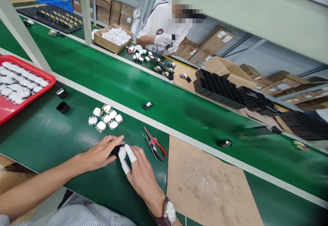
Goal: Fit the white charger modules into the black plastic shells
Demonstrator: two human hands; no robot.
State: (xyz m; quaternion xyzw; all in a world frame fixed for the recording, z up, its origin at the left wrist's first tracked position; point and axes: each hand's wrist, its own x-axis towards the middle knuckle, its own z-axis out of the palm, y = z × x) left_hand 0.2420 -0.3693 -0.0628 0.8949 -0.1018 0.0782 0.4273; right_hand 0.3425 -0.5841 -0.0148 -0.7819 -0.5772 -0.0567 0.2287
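My left hand [104, 152] is closed around a small black plastic case [115, 150] just above the green tabletop. At the case's open end, my right hand [142, 171], with white finger cots on thumb and forefinger, pinches a small circuit board with a white cover [122, 153]. The board is partly hidden by the fingers, and I cannot tell how far it sits inside the case. Beyond my hands lies a cluster of several white-topped circuit boards [106, 117]. Red-handled pliers [155, 144] and metal tweezers [148, 144] lie right of them.
A red tray [52, 82] of white-topped boards stands at left, near two black cases [63, 107]. A green conveyor belt [123, 85] runs across, carrying a cased piece [148, 105]. Cardboard [205, 181] covers the right. Opposite, a co-worker [164, 27] in white gloves holds a black part.
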